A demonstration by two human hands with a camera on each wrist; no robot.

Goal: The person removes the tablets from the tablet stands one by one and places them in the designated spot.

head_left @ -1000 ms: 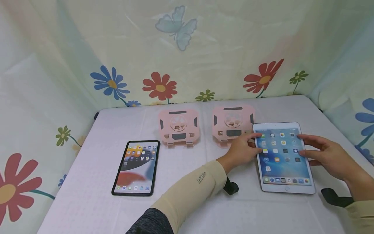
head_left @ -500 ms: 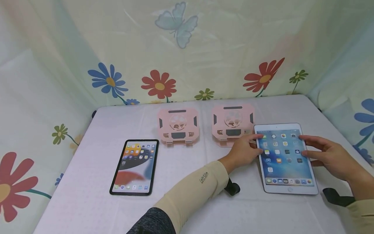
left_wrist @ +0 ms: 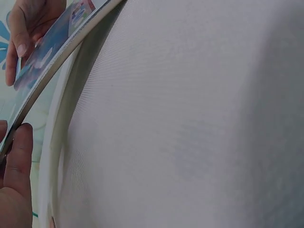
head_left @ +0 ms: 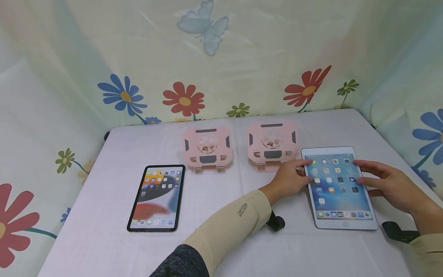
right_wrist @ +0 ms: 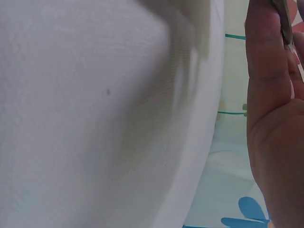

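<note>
A white tablet (head_left: 340, 186) with a lit screen of app icons is held by its two long sides at the right of the table in the head view. My left hand (head_left: 288, 179) pinches its left edge near the upper half, thumb and fingers at the rim. On the opposite edge my right hand (head_left: 394, 184) grips it, thumb on the front and fingers reaching behind. The left wrist view shows the tablet's thin side (left_wrist: 61, 57) standing off the white cloth, tilted. In the right wrist view only fingers and a palm (right_wrist: 270, 95) appear beside a sliver of tablet.
Two pink folding stands (head_left: 207, 148) with dark pads sit toward the back; the right stand (head_left: 272, 144) is close to my left hand. A black-framed tablet (head_left: 157, 198) lies face up at the left. Flowered curtains (head_left: 214, 77) surround the white-covered table (head_left: 221, 200).
Between my hands, the white tablet has shifted slightly right, away from the right pink stand. The grip looks the same. The head view has turned a little.
</note>
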